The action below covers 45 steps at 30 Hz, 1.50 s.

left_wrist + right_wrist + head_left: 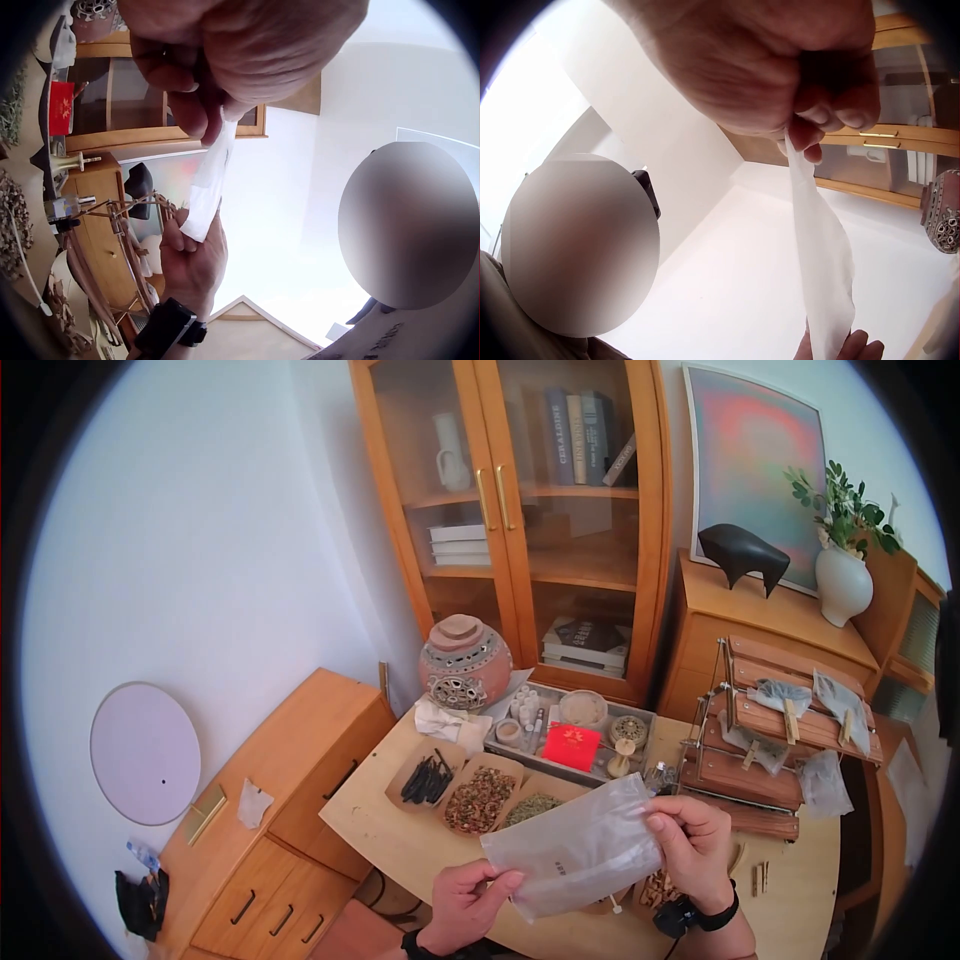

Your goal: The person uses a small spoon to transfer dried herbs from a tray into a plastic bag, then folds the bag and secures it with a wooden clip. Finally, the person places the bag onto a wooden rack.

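Observation:
A translucent, frosted plastic bag (575, 852) with a small dark print is stretched above the table between two hands. The left hand (468, 900) pinches its lower left edge between thumb and fingers. At its right end, the right hand (695, 848) grips the other edge. From the left wrist, the bag (210, 184) appears nearly edge-on, running from the left hand (247, 56) down to the right hand (196, 262). The right wrist view shows the bag (821, 247) hanging from the right hand's fingertips. Below it lie paper trays of dried flowers (482, 800) and dried green herbs (535, 807).
A tray of dark sticks (428, 778) sits on the left. Behind stands a grey tray (645, 732) with a red packet (572, 746) and small jars. A patterned pot (463, 665) is at the back; a wooden rack (755, 745) with clipped bags stands right.

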Available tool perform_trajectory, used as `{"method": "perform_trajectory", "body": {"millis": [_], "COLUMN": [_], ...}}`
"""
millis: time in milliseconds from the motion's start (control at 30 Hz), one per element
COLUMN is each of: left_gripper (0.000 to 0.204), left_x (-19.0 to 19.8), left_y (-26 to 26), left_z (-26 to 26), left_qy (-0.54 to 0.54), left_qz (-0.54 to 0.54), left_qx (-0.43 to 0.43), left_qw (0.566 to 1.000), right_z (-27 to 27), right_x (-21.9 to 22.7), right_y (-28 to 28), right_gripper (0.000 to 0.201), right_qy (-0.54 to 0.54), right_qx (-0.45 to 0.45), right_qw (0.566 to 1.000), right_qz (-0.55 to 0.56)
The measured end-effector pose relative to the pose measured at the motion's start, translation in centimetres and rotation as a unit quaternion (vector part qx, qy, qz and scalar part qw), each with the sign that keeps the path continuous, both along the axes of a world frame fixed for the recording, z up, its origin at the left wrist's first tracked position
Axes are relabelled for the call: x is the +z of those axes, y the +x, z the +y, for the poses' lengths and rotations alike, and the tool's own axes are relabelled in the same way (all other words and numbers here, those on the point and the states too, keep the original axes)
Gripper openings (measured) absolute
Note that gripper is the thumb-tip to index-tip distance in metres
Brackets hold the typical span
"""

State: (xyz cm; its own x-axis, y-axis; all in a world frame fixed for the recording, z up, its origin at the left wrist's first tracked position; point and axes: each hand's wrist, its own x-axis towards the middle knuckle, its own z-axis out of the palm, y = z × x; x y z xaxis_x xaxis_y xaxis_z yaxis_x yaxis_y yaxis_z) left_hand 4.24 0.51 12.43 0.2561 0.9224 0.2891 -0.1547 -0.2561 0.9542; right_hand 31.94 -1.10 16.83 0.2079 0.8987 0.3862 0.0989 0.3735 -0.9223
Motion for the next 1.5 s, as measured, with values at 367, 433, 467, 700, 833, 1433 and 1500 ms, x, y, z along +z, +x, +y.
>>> {"method": "perform_trajectory", "body": {"millis": [367, 433, 467, 700, 833, 1433, 1500], "left_gripper": [0.015, 0.013, 0.013, 0.013, 0.014, 0.008, 0.005], "left_x": [-0.6, -0.6, -0.6, 0.3, 1.9, 4.8, 4.0], "left_y": [0.5, 0.4, 0.3, -3.1, -4.5, -0.6, -0.2], "left_z": [-0.1, -0.2, -0.2, -0.7, -0.9, -1.2, -1.0], "left_qy": [-0.023, -0.036, -0.037, 0.001, 0.060, 0.036, 0.107], "left_qz": [-0.019, -0.029, -0.027, 0.071, 0.101, 0.119, 0.101], "left_qx": [0.040, 0.045, 0.043, -0.122, -0.230, -0.076, -0.046], "left_qw": [0.999, 0.998, 0.998, 0.990, 0.966, 0.989, 0.988], "right_z": [-0.6, -0.7, -0.7, -0.1, 0.3, -1.2, -1.7], "right_x": [0.3, 1.0, 1.3, 1.4, 0.6, -1.1, -1.3], "right_y": [1.3, 1.3, 1.3, 0.8, 0.2, -5.6, -5.7], "right_gripper": [0.025, 0.026, 0.028, 0.030, 0.032, 0.039, 0.038], "right_qy": [0.023, 0.014, 0.005, 0.014, 0.083, 0.213, 0.205], "right_qx": [0.068, 0.071, 0.077, 0.013, 0.005, 0.141, 0.125], "right_qw": [0.997, 0.997, 0.996, 0.993, 0.973, 0.923, 0.926], "right_qz": [-0.016, -0.029, -0.044, -0.114, -0.217, -0.289, -0.293]}}
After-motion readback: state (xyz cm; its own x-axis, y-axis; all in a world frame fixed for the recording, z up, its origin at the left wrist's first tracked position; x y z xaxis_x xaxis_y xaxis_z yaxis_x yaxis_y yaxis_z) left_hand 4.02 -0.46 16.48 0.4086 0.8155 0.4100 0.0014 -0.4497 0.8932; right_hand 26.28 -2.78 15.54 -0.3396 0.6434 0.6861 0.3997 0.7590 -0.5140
